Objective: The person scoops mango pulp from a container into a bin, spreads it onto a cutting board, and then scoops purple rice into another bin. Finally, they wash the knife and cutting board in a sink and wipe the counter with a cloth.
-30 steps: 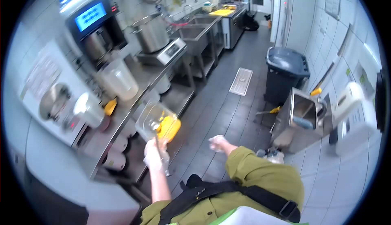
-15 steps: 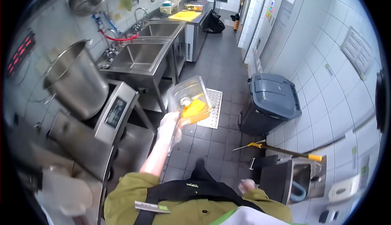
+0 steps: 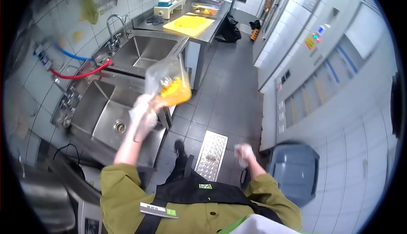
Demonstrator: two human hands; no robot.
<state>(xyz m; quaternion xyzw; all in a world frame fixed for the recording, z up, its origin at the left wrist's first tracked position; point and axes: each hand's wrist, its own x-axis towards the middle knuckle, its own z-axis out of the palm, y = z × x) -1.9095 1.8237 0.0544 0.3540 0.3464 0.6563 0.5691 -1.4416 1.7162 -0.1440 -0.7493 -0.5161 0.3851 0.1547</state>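
Observation:
My left hand (image 3: 143,114), in a thin clear glove, grips a clear plastic container (image 3: 168,83) and a metal utensil handle together. The container is tilted and holds yellow-orange pieces at its lower end. It hangs beside the front right corner of the near steel sink (image 3: 101,111). My right hand (image 3: 243,153), also gloved, swings low at my side over the dark tiled floor, fingers curled; nothing clear shows in it.
A second sink (image 3: 142,52) with a tap lies beyond the near one. A yellow cutting board (image 3: 189,24) rests on the far counter. A grey lidded bin (image 3: 294,172) stands at the right wall. A metal floor grate (image 3: 212,154) lies ahead of my feet.
I have walked along the counter from the pot and scale to the sinks. The container stayed in my left hand; the bin now lies beside me on the right.

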